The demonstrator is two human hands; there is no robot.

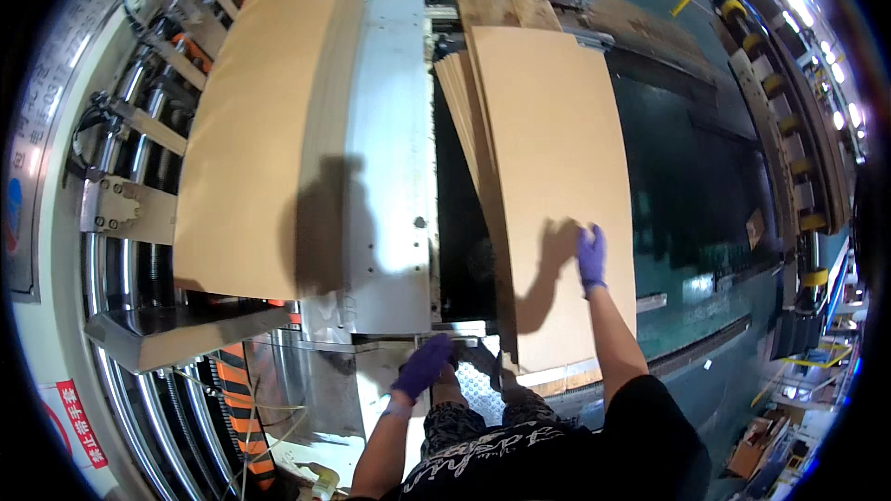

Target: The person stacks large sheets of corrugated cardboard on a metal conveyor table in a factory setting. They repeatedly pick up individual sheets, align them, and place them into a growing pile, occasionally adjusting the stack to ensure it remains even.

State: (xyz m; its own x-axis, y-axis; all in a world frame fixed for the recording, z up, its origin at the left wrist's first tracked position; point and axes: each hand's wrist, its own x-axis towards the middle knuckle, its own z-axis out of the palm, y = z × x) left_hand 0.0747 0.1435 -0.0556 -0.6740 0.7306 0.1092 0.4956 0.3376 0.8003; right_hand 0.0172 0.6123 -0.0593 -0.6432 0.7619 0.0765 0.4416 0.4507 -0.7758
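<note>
My right hand (591,258), in a purple glove, is over the right part of a tall stack of brown cardboard sheets (557,148). Its fingers are extended with nothing in them, and its shadow falls on the top sheet; whether it touches cannot be told. Low in the middle, my left hand (425,368), also purple-gloved, hangs near the front end of a pale metal table (390,158). It appears to hold nothing, its fingers loosely stretched. Several sheets (464,111) at the stack's left side stand out at an angle.
A second cardboard stack (251,130) sits left of the metal table, against machine rails and steel rollers (130,334). A dark gap (464,250) separates table and right stack. Wooden boards (506,0) lie beyond. A roller conveyor (789,121) runs along the far right.
</note>
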